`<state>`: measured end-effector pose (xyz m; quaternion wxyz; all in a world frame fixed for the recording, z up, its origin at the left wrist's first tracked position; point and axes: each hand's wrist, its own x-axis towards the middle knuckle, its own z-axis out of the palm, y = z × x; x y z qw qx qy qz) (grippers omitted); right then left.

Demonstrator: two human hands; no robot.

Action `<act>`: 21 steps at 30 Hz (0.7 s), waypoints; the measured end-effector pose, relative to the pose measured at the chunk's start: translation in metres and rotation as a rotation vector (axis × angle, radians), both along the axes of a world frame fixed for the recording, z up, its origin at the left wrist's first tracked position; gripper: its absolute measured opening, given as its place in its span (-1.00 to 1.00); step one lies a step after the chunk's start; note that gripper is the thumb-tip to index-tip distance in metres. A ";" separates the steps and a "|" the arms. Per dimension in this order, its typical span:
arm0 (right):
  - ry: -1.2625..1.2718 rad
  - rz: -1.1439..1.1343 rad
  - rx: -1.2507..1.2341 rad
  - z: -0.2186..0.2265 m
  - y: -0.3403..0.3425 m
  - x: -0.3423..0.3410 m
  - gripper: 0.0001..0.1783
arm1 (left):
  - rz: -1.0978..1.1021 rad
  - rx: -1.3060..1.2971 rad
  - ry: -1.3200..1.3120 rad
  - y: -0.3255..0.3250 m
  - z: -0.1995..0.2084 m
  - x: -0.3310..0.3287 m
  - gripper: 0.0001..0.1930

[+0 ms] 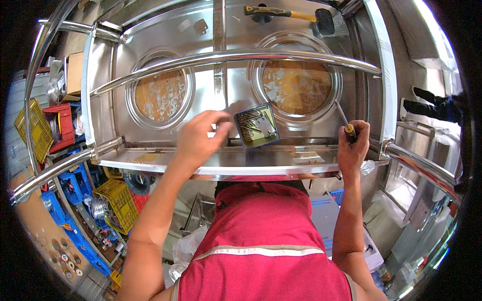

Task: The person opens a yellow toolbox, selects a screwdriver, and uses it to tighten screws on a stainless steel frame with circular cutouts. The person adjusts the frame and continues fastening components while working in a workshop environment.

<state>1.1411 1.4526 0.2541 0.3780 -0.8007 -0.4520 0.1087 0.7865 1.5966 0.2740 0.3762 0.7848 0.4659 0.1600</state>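
Observation:
A screwdriver [350, 132] with a black and yellow handle is gripped in my right hand [353, 149], at the right end of the metal frame. Its thin shaft points up and to the left, over the steel panel. My left hand [200, 138] hangs over the panel's near part, slightly smeared by motion. Its thumb and forefinger stand apart, just left of a small square tray [245, 146]. Inside that tray lie several brass-coloured screws [249, 124] and a pale flat piece.
A polished tube [236, 56] crosses above the steel panel [237, 95] with its two round openings. A mallet [293, 14] with a black head lies at the back right. Blue bins [75, 183] and yellow crates [116, 204] stand at the left. Steel tubes [422, 168] extend outward at right.

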 end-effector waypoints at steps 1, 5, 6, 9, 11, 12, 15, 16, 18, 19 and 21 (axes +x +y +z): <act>-0.016 -0.048 -0.052 0.001 0.001 0.000 -0.74 | -0.129 0.019 0.048 0.006 -0.012 0.020 -0.76; 0.060 -0.117 -0.031 0.004 0.006 0.000 -0.73 | -0.679 0.249 0.353 0.004 -0.070 0.092 -0.80; 0.069 -0.136 -0.027 0.003 0.006 0.001 -0.73 | -0.762 0.303 0.428 -0.001 -0.083 0.102 -0.81; 0.114 -0.157 0.017 0.003 0.005 0.002 -0.72 | -0.870 0.340 0.555 -0.005 -0.113 0.114 -0.84; 0.154 -0.153 0.051 0.003 0.003 0.003 -0.74 | -0.871 0.347 0.589 -0.005 -0.122 0.111 -0.87; 0.177 -0.143 0.057 0.003 0.003 0.003 -0.75 | -0.860 0.369 0.540 -0.003 -0.125 0.109 -0.87; 0.152 -0.167 0.011 0.003 0.002 0.003 -0.77 | -0.875 0.357 0.488 0.000 -0.122 0.103 -0.87; 0.155 -0.160 0.019 0.003 0.003 0.003 -0.77 | -0.864 0.385 0.469 0.001 -0.119 0.101 -0.87; 0.164 -0.170 0.020 0.003 0.005 0.002 -0.78 | -0.853 0.431 0.487 0.001 -0.107 0.097 -0.87; 0.202 -0.150 0.073 0.002 0.006 0.001 -0.78 | -0.820 0.397 0.473 0.002 -0.099 0.094 -0.80; 0.190 -0.126 0.086 0.002 0.007 0.001 -0.79 | -0.738 0.257 0.439 0.007 -0.081 0.081 -0.73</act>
